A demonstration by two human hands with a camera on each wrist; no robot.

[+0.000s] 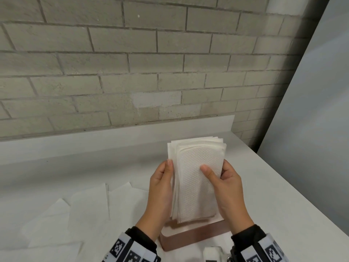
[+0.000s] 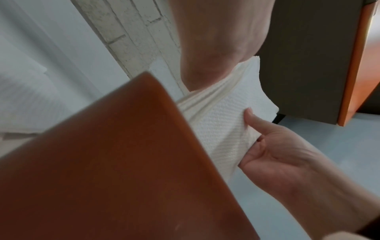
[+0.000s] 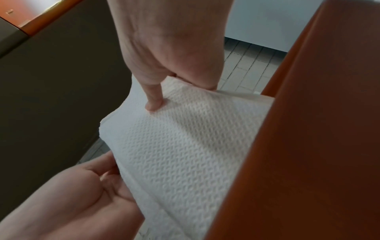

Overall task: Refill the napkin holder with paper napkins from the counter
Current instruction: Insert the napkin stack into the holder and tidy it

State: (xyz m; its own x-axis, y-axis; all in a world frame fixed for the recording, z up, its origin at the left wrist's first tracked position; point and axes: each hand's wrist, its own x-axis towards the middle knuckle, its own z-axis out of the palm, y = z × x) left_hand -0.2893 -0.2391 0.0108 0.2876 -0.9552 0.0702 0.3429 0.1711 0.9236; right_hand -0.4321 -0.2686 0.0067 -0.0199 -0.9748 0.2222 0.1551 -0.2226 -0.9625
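A stack of white embossed paper napkins [image 1: 198,176] stands upright, its lower end inside the pinkish-brown napkin holder [image 1: 188,237] at the counter's near edge. My left hand [image 1: 164,178] grips the stack's left edge, thumb in front and fingers behind. On the right edge, my right hand [image 1: 224,178] pinches it with the thumb pressed on the front sheet. In the left wrist view the holder wall [image 2: 123,162] fills the foreground, with the napkins [image 2: 226,121] rising past it. In the right wrist view the thumb [image 3: 153,99] presses the napkins [image 3: 185,154] beside the holder wall [image 3: 308,146].
Several loose napkins [image 1: 85,205] lie spread on the white counter [image 1: 94,163] to the left of the holder. A brick wall [image 1: 132,63] and a low white upstand run along the back. The counter's right edge [image 1: 292,186] slants close to my right arm.
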